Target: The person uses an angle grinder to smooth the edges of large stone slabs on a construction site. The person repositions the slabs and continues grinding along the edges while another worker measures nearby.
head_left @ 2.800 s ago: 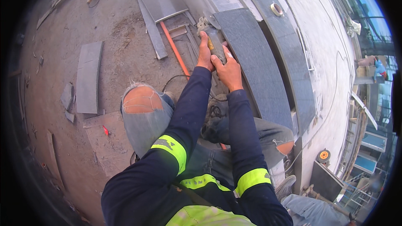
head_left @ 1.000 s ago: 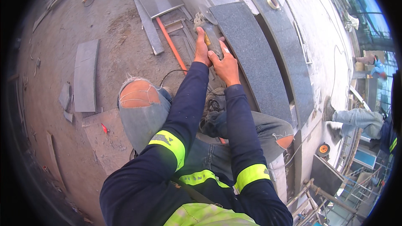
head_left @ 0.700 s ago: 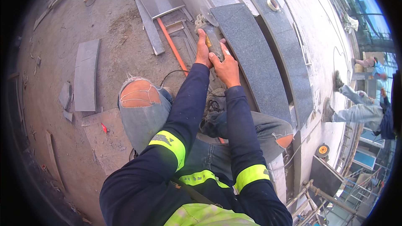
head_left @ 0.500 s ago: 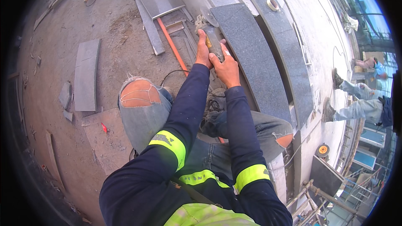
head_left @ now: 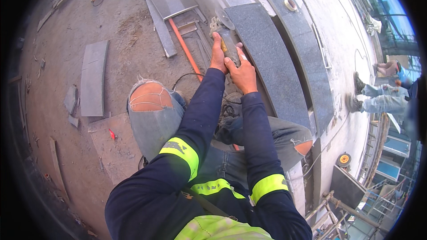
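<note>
An angle grinder [head_left: 226, 40] is gripped by both hands, the left hand [head_left: 218, 55] closed round its body and the right hand [head_left: 242, 73] wrapped just behind. Beyond the grip, the disc is held at the near edge of a dark granite slab [head_left: 267, 60]. Left of the grip an orange bar [head_left: 184, 49] and grey slabs [head_left: 93, 78] are laid on dusty ground [head_left: 124, 31]. Right of the grip, a pale concrete surface [head_left: 342, 40] is seen, where another person's legs [head_left: 378, 100] are visible.
</note>
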{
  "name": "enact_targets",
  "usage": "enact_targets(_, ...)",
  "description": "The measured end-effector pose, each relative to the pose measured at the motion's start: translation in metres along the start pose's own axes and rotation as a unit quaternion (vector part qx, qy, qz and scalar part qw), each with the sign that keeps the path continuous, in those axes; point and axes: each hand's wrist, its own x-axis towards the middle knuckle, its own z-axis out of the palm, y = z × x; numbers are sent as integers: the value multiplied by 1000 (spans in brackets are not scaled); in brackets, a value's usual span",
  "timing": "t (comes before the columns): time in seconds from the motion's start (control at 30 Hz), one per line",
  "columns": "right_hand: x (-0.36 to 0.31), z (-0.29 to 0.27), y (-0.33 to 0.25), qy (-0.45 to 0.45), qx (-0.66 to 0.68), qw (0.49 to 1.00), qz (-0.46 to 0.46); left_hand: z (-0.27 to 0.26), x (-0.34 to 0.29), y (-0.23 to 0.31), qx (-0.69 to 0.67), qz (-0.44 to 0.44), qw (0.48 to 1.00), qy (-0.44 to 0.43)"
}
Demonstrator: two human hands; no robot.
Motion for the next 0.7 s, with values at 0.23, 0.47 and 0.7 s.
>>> enact_targets(0.23, -7, -10, -16, -35, 12, 998, 50, -1, -3, -1, -2, -1, 1000, 5)
enact_targets(0.47, 1, -4, -14, -27, 12, 999, 43, 6, 0, 6, -30, -5, 999, 27)
enact_targets(0.7, 13, 2, -10, -19, 14, 999, 33, 12, 5, 15, -10, 1, 999, 40)
